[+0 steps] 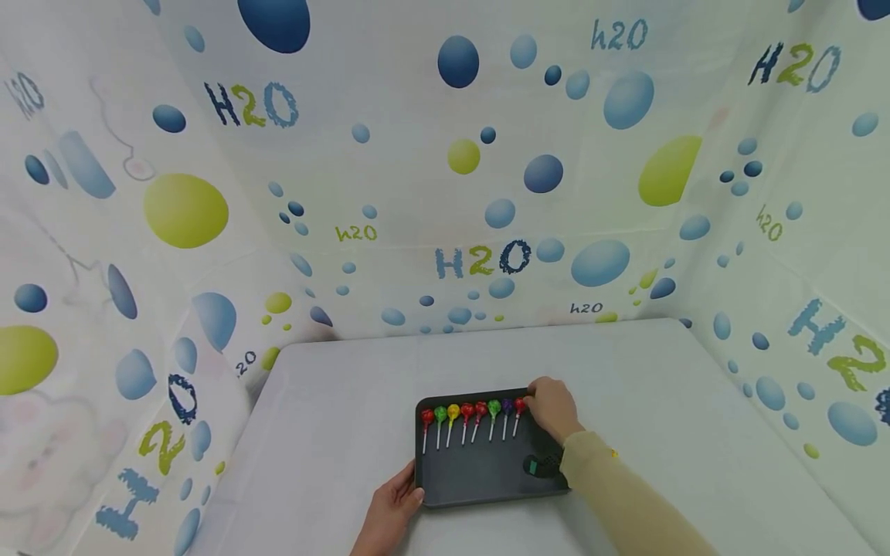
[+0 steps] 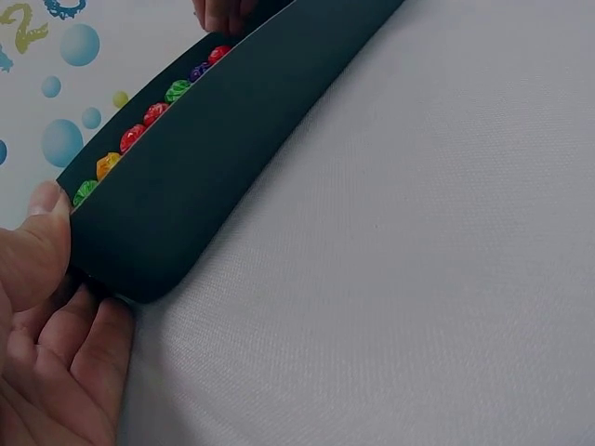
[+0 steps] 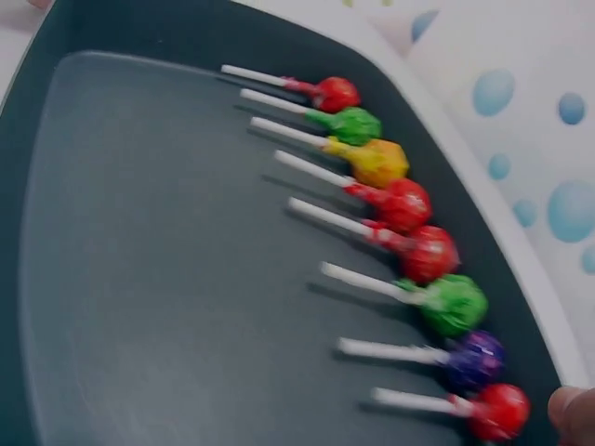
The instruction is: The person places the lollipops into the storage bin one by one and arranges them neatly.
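Observation:
Several wrapped lollipops lie in a row along the far side of a black tray [image 1: 480,479], white sticks toward the near side. Their wrappers are red, green, yellow and purple, with a red lollipop [image 3: 500,412] at the right end. My left hand [image 1: 389,506] grips the tray's near left corner, thumb [image 2: 45,200] on the rim and fingers curled beneath. At the far right corner, my right hand [image 1: 554,408] holds the tray's edge beside that red lollipop. One fingertip [image 3: 575,413] shows against the rim in the right wrist view.
The tray is over a white-covered table [image 1: 334,432]. A white backdrop [image 1: 403,185] with blue and green dots and "H2O" lettering surrounds it on three sides. A dark wrist device [image 1: 538,466] with a green patch overlaps the tray's right side, and a beige sleeve [image 1: 619,486] covers my right forearm.

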`<state>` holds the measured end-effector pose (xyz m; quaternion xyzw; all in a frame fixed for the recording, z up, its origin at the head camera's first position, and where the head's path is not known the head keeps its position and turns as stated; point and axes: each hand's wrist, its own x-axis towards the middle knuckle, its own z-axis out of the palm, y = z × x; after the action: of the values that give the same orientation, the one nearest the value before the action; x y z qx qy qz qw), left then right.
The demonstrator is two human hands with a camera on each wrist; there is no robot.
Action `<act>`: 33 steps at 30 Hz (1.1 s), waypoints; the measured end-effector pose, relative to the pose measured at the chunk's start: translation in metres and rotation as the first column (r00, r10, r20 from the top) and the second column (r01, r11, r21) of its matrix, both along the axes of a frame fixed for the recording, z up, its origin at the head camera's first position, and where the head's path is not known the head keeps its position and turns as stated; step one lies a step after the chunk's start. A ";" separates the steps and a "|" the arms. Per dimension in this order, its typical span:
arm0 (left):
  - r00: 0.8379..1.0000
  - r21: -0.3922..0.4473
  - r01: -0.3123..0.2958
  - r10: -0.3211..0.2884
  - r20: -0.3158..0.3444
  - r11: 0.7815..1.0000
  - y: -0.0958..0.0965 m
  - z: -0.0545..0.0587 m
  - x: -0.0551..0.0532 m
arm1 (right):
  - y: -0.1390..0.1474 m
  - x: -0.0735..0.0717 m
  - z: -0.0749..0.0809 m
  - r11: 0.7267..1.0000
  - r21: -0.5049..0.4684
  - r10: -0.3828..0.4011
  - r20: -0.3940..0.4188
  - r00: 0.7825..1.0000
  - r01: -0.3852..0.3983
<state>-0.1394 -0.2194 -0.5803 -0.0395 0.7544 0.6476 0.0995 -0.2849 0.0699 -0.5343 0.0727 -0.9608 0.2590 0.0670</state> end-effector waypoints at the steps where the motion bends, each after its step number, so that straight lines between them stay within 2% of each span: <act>1: 1.000 0.001 -0.002 0.002 0.003 1.000 0.000 0.000 0.000 | 0.004 0.000 0.003 1.000 -0.002 0.004 -0.004 1.000 -0.004; 5: 1.000 -0.015 -0.003 0.003 -0.001 1.000 0.000 0.000 -0.001 | 0.028 0.000 0.018 1.000 -0.013 -0.006 0.005 1.000 0.006; 9: 1.000 -0.023 0.004 -0.004 -0.006 1.000 0.001 0.001 -0.002 | 0.063 0.000 0.032 1.000 0.006 -0.012 0.027 1.000 0.012; 16: 1.000 -0.042 -0.011 0.012 0.017 0.999 0.002 0.000 -0.002 | 0.135 0.004 0.053 0.999 0.040 0.016 0.097 0.995 -0.020; 21: 1.000 -0.037 -0.013 0.014 0.023 0.999 0.001 0.000 -0.002 | 0.173 0.010 0.064 0.996 0.063 0.051 0.104 0.993 -0.058; 26: 0.999 -0.051 -0.009 0.011 0.035 0.999 0.000 -0.001 -0.001 | 0.184 0.015 0.061 0.992 0.045 0.107 0.145 0.984 -0.115; 33: 1.000 -0.047 0.008 -0.009 -0.021 0.999 -0.001 -0.001 0.000 | 0.174 0.025 0.039 0.991 0.006 0.130 0.237 0.963 -0.135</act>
<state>-0.1398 -0.2200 -0.5812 -0.0318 0.7705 0.6297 0.0934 -0.2595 0.2439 -0.4949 0.1063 -0.9577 0.2593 -0.0658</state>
